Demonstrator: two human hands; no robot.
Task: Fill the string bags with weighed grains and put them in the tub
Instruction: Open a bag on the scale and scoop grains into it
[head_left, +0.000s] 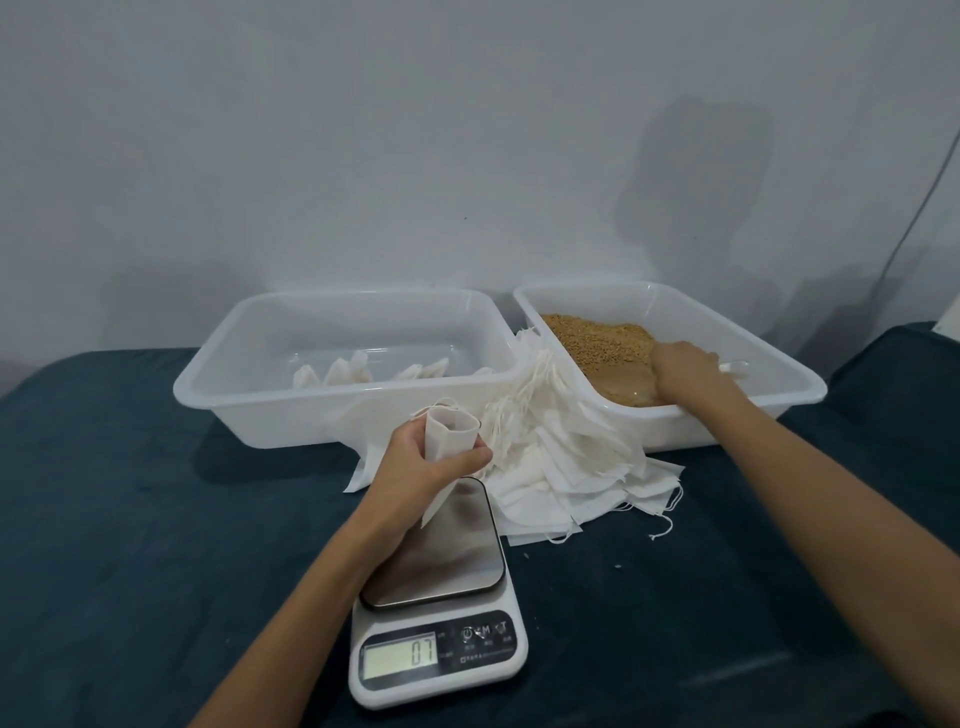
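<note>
Left hand (415, 457) is curled around an empty white string bag (448, 434), holding it upright with the mouth open just above the steel platform of the kitchen scale (439, 613), whose display reads something like 07. Right hand (680, 366) is down in the right tub (779, 358), on the brown grains (597, 338), and seems to be gripping a white scoop (735, 368), though only a bit of it shows. A messy pile of spare bags (561, 467) sits between the two tubs and spills onto the dark blue cloth (130, 493). The left tub (249, 364) has a few filled bags (343, 371) along its near wall.
</note>
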